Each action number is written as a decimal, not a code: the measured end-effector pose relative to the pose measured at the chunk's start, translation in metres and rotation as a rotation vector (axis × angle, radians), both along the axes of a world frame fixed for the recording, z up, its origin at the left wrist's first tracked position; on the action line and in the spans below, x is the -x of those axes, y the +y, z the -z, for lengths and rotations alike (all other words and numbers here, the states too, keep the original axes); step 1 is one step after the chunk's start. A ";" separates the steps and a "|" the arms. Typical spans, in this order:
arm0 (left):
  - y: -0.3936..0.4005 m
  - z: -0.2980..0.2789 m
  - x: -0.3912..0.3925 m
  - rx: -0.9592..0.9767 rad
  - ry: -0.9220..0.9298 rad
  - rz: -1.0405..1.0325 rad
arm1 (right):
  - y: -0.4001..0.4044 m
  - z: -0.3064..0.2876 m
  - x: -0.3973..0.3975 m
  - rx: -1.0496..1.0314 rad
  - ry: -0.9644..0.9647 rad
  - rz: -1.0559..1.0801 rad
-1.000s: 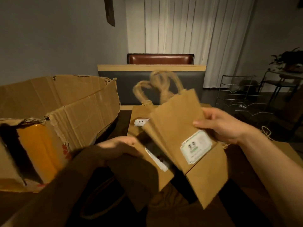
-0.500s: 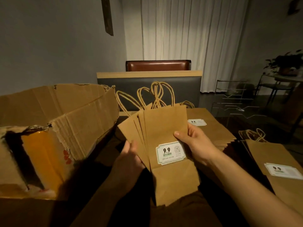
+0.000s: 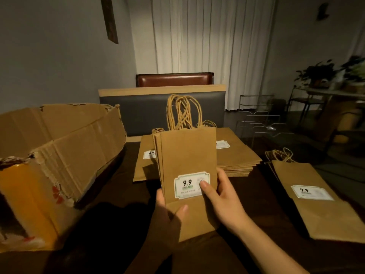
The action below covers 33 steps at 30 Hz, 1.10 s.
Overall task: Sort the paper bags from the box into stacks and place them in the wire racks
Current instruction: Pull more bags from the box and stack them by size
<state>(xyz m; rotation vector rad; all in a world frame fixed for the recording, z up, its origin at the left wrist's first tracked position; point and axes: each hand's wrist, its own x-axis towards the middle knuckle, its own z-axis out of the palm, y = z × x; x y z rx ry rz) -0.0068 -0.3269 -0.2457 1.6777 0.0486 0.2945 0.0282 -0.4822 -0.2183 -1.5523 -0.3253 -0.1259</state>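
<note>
A squared-up bundle of brown paper bags stands upright in front of me, twine handles on top, a white "9.9" label facing me. My left hand grips its lower left edge, thumb across the front. My right hand holds its right side, thumb pressed on the label. Behind it two flat stacks of bags lie on the dark table, one at the left, a taller one at the right. A single bag lies flat at the right. The torn cardboard box sits at the left. The wire racks stand far right.
A grey bench back with a wooden top runs along the table's far edge, a brown chair behind it. A side table with plants stands at the far right. White curtains hang at the back.
The fanned-out bags have been gathered into one aligned bundle and raised upright. My left hand shifted from the bags' back to their lower left edge; my right thumb moved onto the label.
</note>
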 end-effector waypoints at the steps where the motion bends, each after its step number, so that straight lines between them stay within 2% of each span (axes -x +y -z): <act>1: -0.004 -0.006 -0.005 0.009 -0.029 0.033 | -0.006 -0.007 -0.002 0.029 -0.007 0.027; 4: -0.035 -0.032 -0.016 0.041 -0.048 0.240 | -0.045 -0.040 -0.006 0.105 -0.012 0.146; 7: -0.096 -0.056 -0.023 0.160 0.022 0.461 | -0.110 -0.070 -0.009 0.187 0.073 0.339; 10: -0.171 -0.064 -0.034 0.210 0.126 0.543 | -0.182 -0.086 -0.008 0.297 0.175 0.510; 13: -0.232 -0.047 -0.047 0.064 0.221 0.564 | -0.242 -0.077 -0.015 0.434 0.293 0.601; 17: -0.260 -0.014 -0.070 -0.450 0.316 0.344 | -0.286 -0.027 -0.033 0.680 0.591 0.511; 19: -0.263 -0.009 -0.080 -0.569 0.380 0.303 | -0.289 -0.012 -0.035 0.647 0.647 0.514; 22: -0.275 -0.016 -0.090 -0.630 0.489 0.325 | -0.282 -0.003 -0.037 0.541 0.629 0.571; 24: -0.285 -0.021 -0.095 -0.509 0.537 0.351 | -0.276 0.003 -0.034 0.454 0.597 0.641; 28: -0.288 -0.026 -0.096 0.051 0.588 0.440 | -0.272 0.011 -0.023 0.221 0.499 0.672; 30: -0.285 -0.025 -0.093 0.102 0.525 0.488 | -0.267 0.008 -0.014 0.059 0.458 0.648; 33: -0.276 -0.023 -0.082 0.091 0.297 0.513 | -0.263 0.007 0.001 -0.112 0.373 0.609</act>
